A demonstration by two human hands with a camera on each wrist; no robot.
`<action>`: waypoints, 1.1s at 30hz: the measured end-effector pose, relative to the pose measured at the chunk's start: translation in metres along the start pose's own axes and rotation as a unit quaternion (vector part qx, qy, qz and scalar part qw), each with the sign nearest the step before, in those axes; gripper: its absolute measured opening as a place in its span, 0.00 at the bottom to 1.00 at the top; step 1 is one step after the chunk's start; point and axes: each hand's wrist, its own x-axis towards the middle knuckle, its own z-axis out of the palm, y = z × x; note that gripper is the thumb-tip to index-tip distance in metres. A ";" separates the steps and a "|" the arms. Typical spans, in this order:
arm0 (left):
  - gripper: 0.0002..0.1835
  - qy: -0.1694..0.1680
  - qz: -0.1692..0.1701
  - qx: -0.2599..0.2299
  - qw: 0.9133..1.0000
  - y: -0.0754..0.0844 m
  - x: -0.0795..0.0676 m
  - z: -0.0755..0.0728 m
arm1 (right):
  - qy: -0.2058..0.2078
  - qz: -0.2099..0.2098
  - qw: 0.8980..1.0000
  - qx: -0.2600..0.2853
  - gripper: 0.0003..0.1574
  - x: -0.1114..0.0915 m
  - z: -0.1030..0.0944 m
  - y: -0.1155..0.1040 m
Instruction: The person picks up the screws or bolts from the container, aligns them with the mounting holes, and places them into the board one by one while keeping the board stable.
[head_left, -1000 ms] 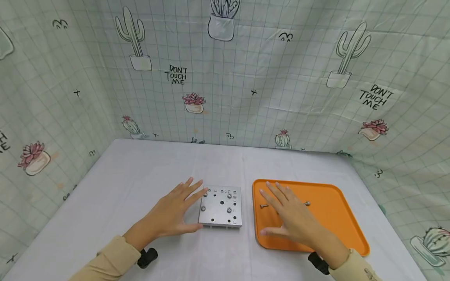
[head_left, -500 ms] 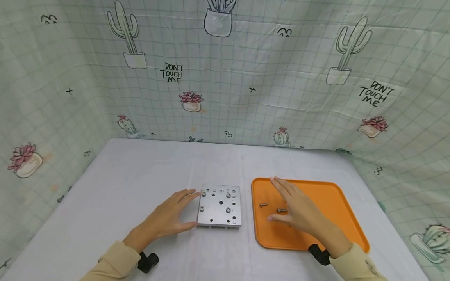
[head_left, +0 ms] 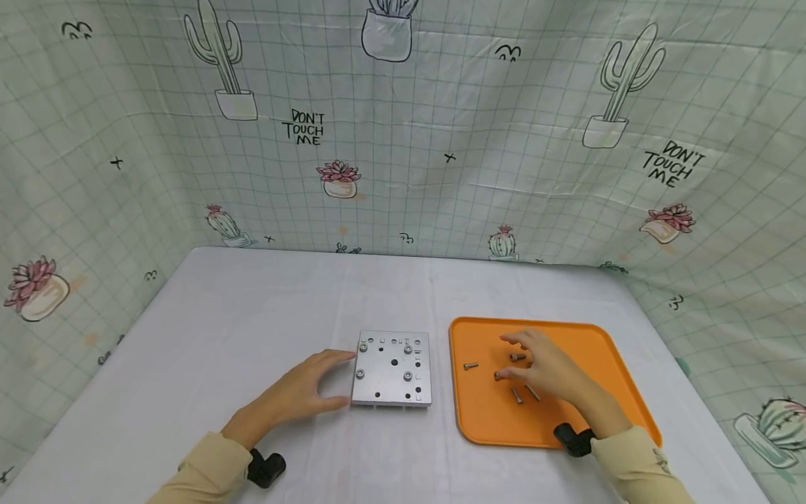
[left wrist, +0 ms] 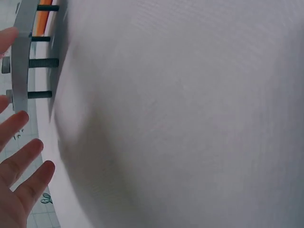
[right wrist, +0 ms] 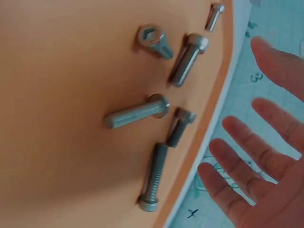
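A silver metal plate (head_left: 384, 385) with holes and several socket-head screws (head_left: 408, 376) in its top lies mid-table. In the left wrist view, threaded shanks (left wrist: 45, 62) stick out below it. My left hand (head_left: 294, 395) spans the plate's left edge, thumb and fingers spread; whether they touch it I cannot tell. Over the orange tray (head_left: 595, 350) hovers my right hand (head_left: 549, 367), fingers spread, holding nothing. Beneath it lie several loose socket-head screws of different sizes, among them a long screw (right wrist: 154, 175), a thick screw (right wrist: 189, 59) and a small screw (right wrist: 215, 16).
A white cloth (head_left: 283, 301) covers the table. Behind and beside it hangs a curtain (head_left: 403, 189) with cactus drawings. Black wrist cameras (head_left: 266, 469) sit on both wrists. The tray's raised rim (head_left: 455, 392) is right of the plate.
My right hand has drawn back to the right and lowered over the tray, its fingers closer together, uncovering more screws. The left hand's fingers have come down beside the plate's left edge.
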 end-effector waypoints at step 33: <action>0.38 0.002 0.008 -0.050 0.999 -0.005 0.000 0.012 | -0.027 -0.020 0.999 -0.022 0.08 0.013 0.023 0.005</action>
